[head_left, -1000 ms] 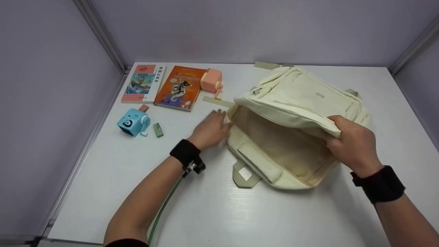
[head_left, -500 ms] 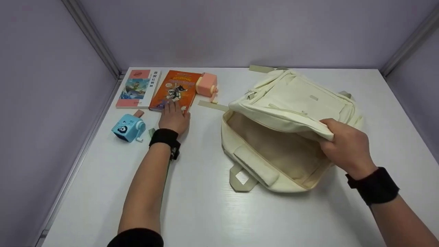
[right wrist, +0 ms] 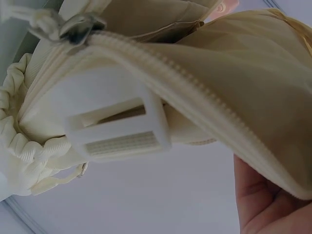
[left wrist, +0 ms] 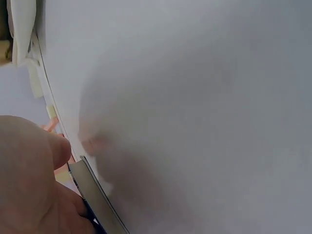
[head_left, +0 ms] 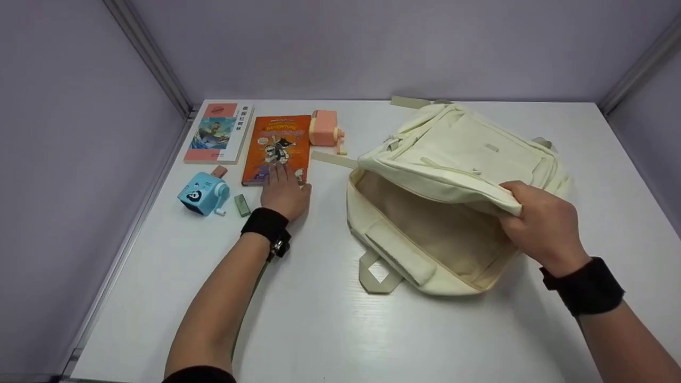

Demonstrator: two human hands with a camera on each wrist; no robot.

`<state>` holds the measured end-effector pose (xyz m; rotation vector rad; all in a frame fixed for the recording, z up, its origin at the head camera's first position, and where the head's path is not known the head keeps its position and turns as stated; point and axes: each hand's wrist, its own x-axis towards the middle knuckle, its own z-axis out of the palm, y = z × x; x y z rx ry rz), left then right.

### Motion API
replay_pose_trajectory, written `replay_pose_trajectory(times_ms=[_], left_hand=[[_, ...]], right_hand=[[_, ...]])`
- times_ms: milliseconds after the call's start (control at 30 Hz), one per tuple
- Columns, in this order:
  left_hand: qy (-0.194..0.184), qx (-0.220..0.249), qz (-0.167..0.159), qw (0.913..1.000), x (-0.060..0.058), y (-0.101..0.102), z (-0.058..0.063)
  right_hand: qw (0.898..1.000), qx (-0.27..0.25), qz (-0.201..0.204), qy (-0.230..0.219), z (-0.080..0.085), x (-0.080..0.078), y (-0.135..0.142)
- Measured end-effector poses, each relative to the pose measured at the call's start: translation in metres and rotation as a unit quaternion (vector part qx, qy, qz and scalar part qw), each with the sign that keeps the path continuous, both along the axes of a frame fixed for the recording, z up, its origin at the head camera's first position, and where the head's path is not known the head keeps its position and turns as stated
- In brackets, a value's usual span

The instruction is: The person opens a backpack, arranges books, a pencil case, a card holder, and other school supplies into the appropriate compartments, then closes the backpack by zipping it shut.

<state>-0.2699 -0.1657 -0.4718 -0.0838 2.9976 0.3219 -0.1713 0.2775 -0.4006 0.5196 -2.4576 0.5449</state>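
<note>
My left hand [head_left: 285,194] lies with its fingers straight on the near end of an orange comic-style book [head_left: 292,151], which is flat on the table. In the left wrist view the thumb sits by a corner of the book [left wrist: 97,200], whose page edge shows. My right hand [head_left: 542,226] grips the front panel's edge of a cream backpack [head_left: 468,154] and holds it raised, so the main compartment gapes. From the right wrist, fingers [right wrist: 258,195] show under the zippered edge, beside a white plastic buckle [right wrist: 112,124].
Left of the orange book lies a white-and-pink book [head_left: 215,133]. A pink crank pencil sharpener [head_left: 323,127] stands at its right. Nearer are a blue pencil sharpener [head_left: 201,194], a green eraser [head_left: 242,205] and a small reddish block [head_left: 219,171]. Walls enclose the white table [head_left: 330,330].
My left hand has left the backpack's side and reached the orange book. The book has slid a little nearer and turned straighter. My right hand still holds the backpack open.
</note>
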Motion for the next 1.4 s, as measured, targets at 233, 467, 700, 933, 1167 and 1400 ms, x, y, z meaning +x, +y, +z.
replay_pose_trajectory(times_ms=[233, 467, 700, 933, 1167, 1400], left_hand=[[-0.014, -0.021, -0.016, 0.9996, 0.025, 0.012, -0.002], [-0.037, -0.015, -0.048, 0.9980, 0.056, 0.021, 0.000], [-0.040, -0.009, -0.086, 0.9955, 0.090, 0.025, 0.000], [-0.048, -0.012, -0.121, 0.9915, 0.110, 0.019, 0.003], [-0.026, 0.036, -0.075, 0.9962, 0.097, 0.014, 0.011], [0.000, 0.008, 0.020, 0.9998, 0.078, -0.002, 0.000]], right_hand=[[1.000, 0.001, 0.003, 0.007, 0.000, -0.001, 0.001], [1.000, 0.003, 0.006, 0.015, -0.002, -0.002, 0.000], [1.000, 0.005, 0.007, 0.009, -0.003, -0.003, -0.001], [1.000, 0.005, 0.010, 0.007, -0.003, -0.004, -0.001], [1.000, 0.007, 0.010, 0.007, -0.002, -0.004, -0.002], [1.000, 0.006, 0.008, 0.010, -0.003, -0.004, -0.002]])
